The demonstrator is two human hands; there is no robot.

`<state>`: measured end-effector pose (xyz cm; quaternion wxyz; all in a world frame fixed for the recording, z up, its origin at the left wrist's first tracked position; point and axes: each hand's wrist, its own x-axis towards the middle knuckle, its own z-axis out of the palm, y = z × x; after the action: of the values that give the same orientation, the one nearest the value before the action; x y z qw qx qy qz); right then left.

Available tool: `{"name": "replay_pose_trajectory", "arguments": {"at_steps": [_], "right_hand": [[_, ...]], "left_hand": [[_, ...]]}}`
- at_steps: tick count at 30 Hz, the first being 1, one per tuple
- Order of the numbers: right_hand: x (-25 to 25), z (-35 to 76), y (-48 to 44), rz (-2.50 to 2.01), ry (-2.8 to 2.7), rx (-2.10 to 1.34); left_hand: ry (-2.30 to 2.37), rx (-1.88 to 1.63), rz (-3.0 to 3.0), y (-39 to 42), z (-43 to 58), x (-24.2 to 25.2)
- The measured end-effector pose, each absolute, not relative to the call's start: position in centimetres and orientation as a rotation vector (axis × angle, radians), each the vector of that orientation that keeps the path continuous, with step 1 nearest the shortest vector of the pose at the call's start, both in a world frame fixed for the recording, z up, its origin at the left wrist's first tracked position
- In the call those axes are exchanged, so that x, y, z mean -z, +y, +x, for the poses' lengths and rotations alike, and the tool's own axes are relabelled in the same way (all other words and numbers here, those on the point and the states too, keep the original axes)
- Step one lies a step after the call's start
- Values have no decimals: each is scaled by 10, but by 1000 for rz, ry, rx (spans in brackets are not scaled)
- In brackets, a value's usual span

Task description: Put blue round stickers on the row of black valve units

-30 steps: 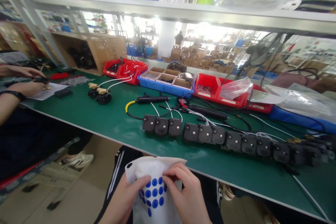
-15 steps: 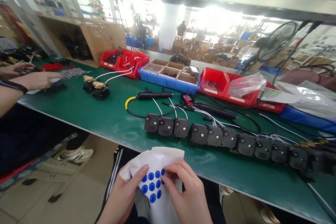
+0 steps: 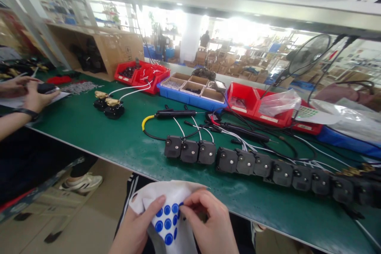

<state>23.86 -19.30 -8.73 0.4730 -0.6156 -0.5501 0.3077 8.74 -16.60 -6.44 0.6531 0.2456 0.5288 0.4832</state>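
A white sheet with rows of round blue stickers (image 3: pixel 167 222) is bent in front of me, below the table's front edge. My left hand (image 3: pixel 135 224) grips its left side, the thumb lying on the front beside the stickers. My right hand (image 3: pixel 208 218) pinches at the sheet's upper right, where a bit of blue sticker shows at the fingertips; whether it has come off the backing cannot be made out. Beyond the hands, black box-shaped units (image 3: pixel 189 151) with white cables stand in a row on the green table (image 3: pixel 133 147).
Two black pen-shaped drivers (image 3: pixel 175 114) with cables lie behind the units. Red bins (image 3: pixel 242 99) and a blue divided tray (image 3: pixel 190 97) line the back. Two brass-topped units (image 3: pixel 113 109) stand left. A co-worker's hands (image 3: pixel 37 95) hold a dark part at far left.
The view has tilted up slightly. The sheet is folded more, and my right fingers keep pinching near its right edge. The co-worker's hands have lifted a dark part.
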Motion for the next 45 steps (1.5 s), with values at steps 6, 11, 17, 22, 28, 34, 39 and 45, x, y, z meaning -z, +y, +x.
{"name": "replay_pose_trajectory", "arguments": {"at_steps": [6,11,17,22,28,34,39,45], "right_hand": [[72,245,-187,-1506,-1328,-912],[40,249,-147,-1434,-1289,-737],[21,228,-88,-1443,-1581,-231],[28,219,-73,-1472,-1684,-106],[35,218,-72,-1524,-1690,-119],[35,216,-72,-1543,-1688,-98],[36,214,-72,-1562,-1698,-75],[37,214,-71,-1568,-1730,-32]], "left_hand": [[1389,-1078,1034,-147,68,74],[1515,-1043,1641,-121,61,72],[1661,-719,1920,-89,75,65],[1510,-814,1850,-87,83,75],[1479,-834,1789,-90,86,87],[1458,-810,1748,-88,86,85],[1455,-817,1732,-89,87,83],[1440,-850,1729,-89,87,84]]}}
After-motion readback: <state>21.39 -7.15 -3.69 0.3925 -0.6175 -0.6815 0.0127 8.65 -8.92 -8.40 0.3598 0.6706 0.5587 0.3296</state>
